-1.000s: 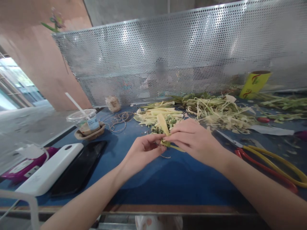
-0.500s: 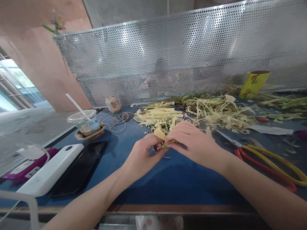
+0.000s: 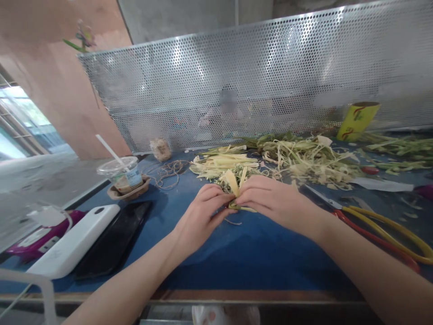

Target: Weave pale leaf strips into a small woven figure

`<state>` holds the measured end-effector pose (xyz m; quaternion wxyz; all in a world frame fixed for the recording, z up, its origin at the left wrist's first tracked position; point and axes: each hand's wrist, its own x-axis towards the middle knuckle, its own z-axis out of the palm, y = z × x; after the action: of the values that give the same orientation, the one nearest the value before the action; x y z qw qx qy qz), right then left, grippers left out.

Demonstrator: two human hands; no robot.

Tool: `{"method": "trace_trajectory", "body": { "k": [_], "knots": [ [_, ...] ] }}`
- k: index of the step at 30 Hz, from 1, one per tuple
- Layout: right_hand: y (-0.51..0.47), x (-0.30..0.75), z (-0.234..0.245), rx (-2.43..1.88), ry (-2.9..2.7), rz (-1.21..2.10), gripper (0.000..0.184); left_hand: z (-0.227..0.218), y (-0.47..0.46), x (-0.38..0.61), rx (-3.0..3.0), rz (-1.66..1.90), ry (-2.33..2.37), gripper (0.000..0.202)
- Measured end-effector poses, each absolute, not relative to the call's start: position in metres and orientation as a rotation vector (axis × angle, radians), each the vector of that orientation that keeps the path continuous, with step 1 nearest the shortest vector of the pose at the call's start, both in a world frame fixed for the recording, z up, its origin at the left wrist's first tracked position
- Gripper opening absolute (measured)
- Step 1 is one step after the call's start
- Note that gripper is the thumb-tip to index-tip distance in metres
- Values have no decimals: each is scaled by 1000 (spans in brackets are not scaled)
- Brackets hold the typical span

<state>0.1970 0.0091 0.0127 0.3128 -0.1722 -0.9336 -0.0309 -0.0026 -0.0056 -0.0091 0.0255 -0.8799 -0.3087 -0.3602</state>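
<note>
My left hand [image 3: 205, 212] and my right hand [image 3: 267, 198] meet above the blue tabletop, fingertips pinched together. Between them is a pale yellow-green plant strip [image 3: 232, 181], partly folded, with one broad end sticking up. My fingers hide much of it. Just behind the hands lies a heap of small green flower-like bits [image 3: 225, 178]. Farther back, pale strips [image 3: 233, 161] are laid side by side in a pile. To the right of my right hand, scissors [image 3: 338, 206] with red and yellow handles lie on the table, partly under my forearm.
Shredded dry fibres [image 3: 314, 160] spread at the back right, beside a yellow tube [image 3: 359, 121]. On the left are a plastic cup [image 3: 126, 176] with a straw, twine [image 3: 171, 171], a black phone [image 3: 113, 239], a white power bank [image 3: 74, 241] and a purple power strip [image 3: 40, 239]. A perforated metal panel [image 3: 209, 67] stands behind.
The strip's broad end now stands more upright between my hands. My left fingers have closed in nearer to my right fingertips. The camera view has shifted slightly.
</note>
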Motion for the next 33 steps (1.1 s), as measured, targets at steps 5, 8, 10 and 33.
{"method": "trace_trajectory", "body": {
  "k": [5,8,10,33],
  "knots": [
    [8,197,12,-492,-2513,-96,22,-9,-7,-2,-2755,-1031,-952,16],
    [7,193,10,-565,-2467,-128,21,-8,-8,-1,-2739,-1012,-929,15],
    [6,191,10,-587,-2483,-131,20,-8,-9,0,-2735,-985,-897,14],
    [9,184,9,-637,-1922,853,7,-2,-24,3,-2345,-1529,-818,14]
  ]
}}
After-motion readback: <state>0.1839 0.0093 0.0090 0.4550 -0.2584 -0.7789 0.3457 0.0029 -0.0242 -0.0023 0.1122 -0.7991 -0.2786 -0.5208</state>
